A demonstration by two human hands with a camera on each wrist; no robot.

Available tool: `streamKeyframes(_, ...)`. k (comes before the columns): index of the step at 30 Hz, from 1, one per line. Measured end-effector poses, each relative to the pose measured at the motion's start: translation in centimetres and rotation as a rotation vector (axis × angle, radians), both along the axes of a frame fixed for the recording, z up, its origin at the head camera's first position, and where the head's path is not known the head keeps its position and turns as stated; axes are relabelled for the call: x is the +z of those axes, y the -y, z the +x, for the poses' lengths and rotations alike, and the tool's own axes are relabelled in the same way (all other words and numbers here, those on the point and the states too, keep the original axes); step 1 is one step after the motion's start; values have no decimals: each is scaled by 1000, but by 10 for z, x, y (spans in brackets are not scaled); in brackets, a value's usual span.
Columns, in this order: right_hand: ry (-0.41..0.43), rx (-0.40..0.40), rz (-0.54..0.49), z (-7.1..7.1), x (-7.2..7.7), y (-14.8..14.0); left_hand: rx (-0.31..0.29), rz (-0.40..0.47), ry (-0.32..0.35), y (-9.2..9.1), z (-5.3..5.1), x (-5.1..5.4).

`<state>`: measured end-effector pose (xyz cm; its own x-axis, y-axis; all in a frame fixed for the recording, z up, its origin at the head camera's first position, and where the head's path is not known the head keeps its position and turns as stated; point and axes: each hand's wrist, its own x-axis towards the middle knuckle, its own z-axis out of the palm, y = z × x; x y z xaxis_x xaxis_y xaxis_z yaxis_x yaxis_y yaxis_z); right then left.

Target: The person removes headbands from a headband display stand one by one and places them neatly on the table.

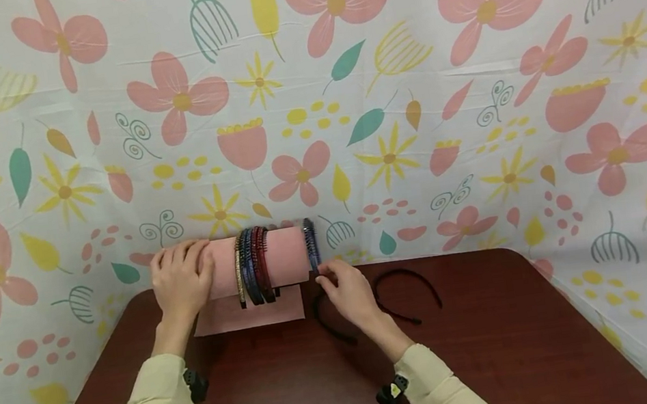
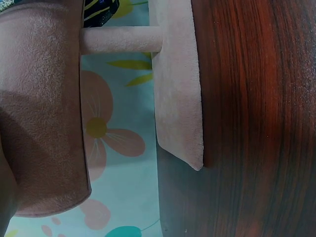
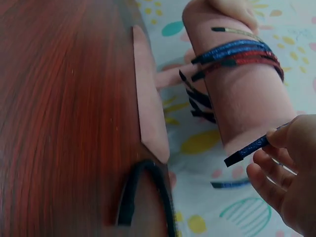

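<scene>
A pink headband stand (image 1: 287, 252) with a padded roll stands at the back of the table. Around its roll sit several headbands (image 1: 254, 263), gold, blue and red, with dark tips. My left hand (image 1: 184, 277) grips the roll's left end, its fingers over the top and the thumb on the near side. At the right end, my right hand (image 1: 348, 291) pinches one tip of a glittery blue headband (image 3: 254, 146) between thumb and fingers. That headband stands upright just beside the roll's end. The left wrist view shows the stand's post (image 2: 121, 40) and flat base (image 2: 177, 89).
Dark headbands (image 1: 404, 273) lie on the brown table (image 1: 299, 385), right of the stand and around my right hand. One black headband (image 3: 129, 197) shows close up in the right wrist view. A flower-patterned cloth (image 1: 308, 93) hangs behind the table.
</scene>
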<state>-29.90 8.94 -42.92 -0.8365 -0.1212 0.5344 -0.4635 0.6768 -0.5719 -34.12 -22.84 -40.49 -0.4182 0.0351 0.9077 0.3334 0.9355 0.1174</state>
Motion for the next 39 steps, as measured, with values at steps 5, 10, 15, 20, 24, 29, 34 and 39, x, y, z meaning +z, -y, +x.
streamKeyframes(5,24,-47,-6,0,0,-17,-3,-1,5,0,0,0)
streamKeyframes(10,12,-80,0,-1,-1,-33,-3,3,3,1,-2,-1)
streamKeyframes(15,-21,-84,0,1,-2,-46,-6,7,-4,1,-1,-1)
streamKeyframes(20,-22,-115,24,2,-6,-58,-5,0,-5,1,-1,-1)
streamKeyframes(24,-18,-129,31,5,-7,-69,-4,-2,-7,0,-1,-1)
streamKeyframes(29,-9,-150,43,6,-9,-85,-4,1,-7,1,-1,-1)
streamKeyframes(34,16,-191,62,7,-13,-104,-4,8,4,1,-1,-1)
streamKeyframes(39,23,-211,87,8,-16,-121,0,6,16,0,0,0)
